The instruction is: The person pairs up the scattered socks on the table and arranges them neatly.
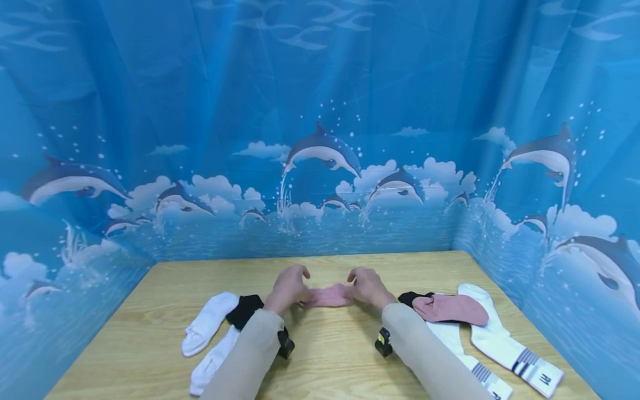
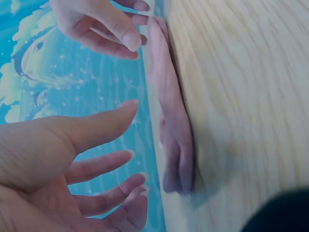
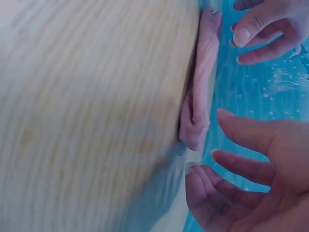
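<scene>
A pink sock (image 1: 327, 296) lies flat across the middle of the wooden table, stretched sideways between the two hands. My left hand (image 1: 289, 288) is at its left end, thumb and fingers spread apart with nothing between them. At the opposite end is my right hand (image 1: 369, 286), its fingers loosely bent and empty. In the left wrist view the sock (image 2: 169, 92) shows a fold at its near end, beside the left fingers (image 2: 104, 166). The right wrist view shows the sock's other end (image 3: 195, 116) folded too, just off the right fingertips.
Left of the hands lie white socks (image 1: 209, 325) and a black sock (image 1: 244, 312). On the right, another pink sock (image 1: 452, 309) rests over black and white socks, some with striped cuffs (image 1: 537, 372). A blue dolphin-print curtain (image 1: 320, 222) borders the table (image 1: 330, 355).
</scene>
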`<action>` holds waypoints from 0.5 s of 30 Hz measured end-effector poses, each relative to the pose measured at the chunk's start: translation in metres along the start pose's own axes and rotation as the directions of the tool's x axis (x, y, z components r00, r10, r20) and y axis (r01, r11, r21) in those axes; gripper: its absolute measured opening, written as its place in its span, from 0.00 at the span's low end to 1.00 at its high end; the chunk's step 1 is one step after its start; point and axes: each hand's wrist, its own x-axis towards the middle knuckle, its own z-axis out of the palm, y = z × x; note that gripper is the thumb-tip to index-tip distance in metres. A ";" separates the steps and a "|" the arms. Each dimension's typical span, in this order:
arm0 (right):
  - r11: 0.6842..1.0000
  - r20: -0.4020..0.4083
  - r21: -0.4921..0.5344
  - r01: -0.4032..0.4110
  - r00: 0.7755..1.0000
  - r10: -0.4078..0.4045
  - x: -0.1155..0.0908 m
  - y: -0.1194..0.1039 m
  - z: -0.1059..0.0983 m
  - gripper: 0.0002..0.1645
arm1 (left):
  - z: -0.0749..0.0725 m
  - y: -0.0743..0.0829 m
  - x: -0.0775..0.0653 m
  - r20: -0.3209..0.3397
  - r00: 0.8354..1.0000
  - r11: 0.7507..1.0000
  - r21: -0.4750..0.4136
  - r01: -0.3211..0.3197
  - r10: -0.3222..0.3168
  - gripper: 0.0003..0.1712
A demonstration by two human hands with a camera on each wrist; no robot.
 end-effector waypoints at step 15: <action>0.996 -0.035 0.060 -0.068 0.997 0.070 -0.023 0.018 -0.039 0.15 | 0.008 0.034 -0.009 0.025 0.992 0.989 -0.092 -0.119 0.122 0.24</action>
